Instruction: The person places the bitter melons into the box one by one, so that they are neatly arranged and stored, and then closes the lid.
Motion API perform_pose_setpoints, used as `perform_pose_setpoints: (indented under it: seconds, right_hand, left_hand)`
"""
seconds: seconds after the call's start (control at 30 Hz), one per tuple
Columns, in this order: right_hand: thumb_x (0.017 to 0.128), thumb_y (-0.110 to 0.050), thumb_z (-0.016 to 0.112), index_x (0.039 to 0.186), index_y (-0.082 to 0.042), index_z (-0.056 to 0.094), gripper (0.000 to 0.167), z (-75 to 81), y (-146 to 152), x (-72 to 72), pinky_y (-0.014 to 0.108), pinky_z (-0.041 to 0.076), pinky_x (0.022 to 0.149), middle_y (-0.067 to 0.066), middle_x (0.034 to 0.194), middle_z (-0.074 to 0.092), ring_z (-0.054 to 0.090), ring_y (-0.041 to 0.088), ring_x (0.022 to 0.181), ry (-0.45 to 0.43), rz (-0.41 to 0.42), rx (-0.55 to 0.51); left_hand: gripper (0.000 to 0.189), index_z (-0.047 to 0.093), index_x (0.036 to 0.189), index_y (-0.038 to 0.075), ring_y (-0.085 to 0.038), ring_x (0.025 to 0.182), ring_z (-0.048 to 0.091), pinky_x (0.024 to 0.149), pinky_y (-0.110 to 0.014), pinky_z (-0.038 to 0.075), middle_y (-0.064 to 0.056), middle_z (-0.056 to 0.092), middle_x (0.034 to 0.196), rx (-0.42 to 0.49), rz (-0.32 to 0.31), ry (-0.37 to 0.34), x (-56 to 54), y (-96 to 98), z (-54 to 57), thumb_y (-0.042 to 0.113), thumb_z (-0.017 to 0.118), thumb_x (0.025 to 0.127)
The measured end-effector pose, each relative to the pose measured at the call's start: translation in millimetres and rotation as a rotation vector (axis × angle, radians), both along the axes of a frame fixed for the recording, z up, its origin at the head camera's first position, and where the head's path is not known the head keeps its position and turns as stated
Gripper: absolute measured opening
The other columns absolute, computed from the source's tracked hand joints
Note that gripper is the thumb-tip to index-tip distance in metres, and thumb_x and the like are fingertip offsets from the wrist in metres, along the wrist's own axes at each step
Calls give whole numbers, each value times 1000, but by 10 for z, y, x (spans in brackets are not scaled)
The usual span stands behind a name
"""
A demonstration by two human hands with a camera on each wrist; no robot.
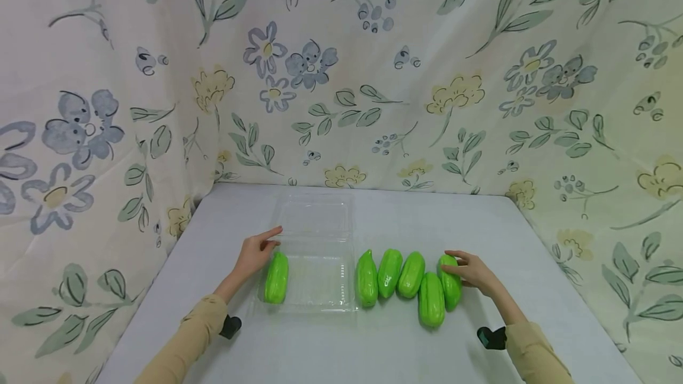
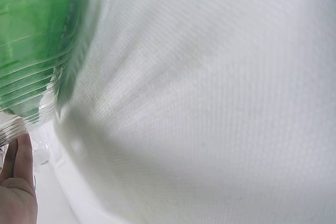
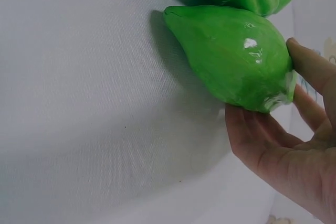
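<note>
My right hand point(image 1: 475, 272) grips a glossy, ribbed green papaya point(image 3: 236, 59) at the right end of a row, fingers and thumb around its blunt end. The papaya's pointed tip faces away from the palm in the right wrist view. Beside it, another green papaya point(image 1: 431, 301) lies a little nearer to me. My left hand point(image 1: 255, 253) is at the upper left edge of a clear plastic box point(image 1: 320, 307), fingers extended and touching it. Inside the box, along its left side, lies one papaya point(image 1: 276, 278); the left wrist view shows it through the ribbed wall.
Three more papayas point(image 1: 389, 274) stand in a row between the box and my right hand. The box's clear lid point(image 1: 312, 218) is folded back behind it. A white cloth covers the table point(image 1: 320, 354), and a floral curtain point(image 1: 341, 76) surrounds it at the back and sides.
</note>
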State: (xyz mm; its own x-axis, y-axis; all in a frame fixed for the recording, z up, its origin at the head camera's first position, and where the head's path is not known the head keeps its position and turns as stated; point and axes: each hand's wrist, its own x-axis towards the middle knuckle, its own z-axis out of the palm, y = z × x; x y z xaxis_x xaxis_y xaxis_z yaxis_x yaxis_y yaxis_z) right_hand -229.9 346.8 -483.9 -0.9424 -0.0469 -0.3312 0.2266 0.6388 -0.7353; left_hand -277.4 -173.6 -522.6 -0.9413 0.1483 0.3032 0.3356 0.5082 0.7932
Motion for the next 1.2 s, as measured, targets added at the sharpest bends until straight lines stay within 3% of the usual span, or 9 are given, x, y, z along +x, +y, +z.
perform_pose_setpoints:
  seconds: [0.8,1.07,1.2]
  right_hand:
    - [91,-30,63,143,5,33,70,57,41,65,48,51,87,43,141,28,39,52,126,44,-31,-35]
    - [92,-30,61,144,6,31,70,161,77,71,50,50,90,43,141,27,38,52,127,60,-35,-41]
    - [93,-30,60,144,7,29,70,210,84,67,50,49,92,43,141,27,38,52,127,62,-33,-47]
  left_hand:
    - [40,59,128,1,-28,74,66,46,-18,34,-23,65,117,9,6,-9,11,12,21,-8,55,89]
    - [40,59,128,2,-15,63,57,45,-19,33,-23,66,115,17,4,-31,29,8,40,-7,54,90]
    - [40,59,128,1,-15,67,60,45,-19,33,-24,65,117,18,-3,-19,30,10,44,-8,55,89]
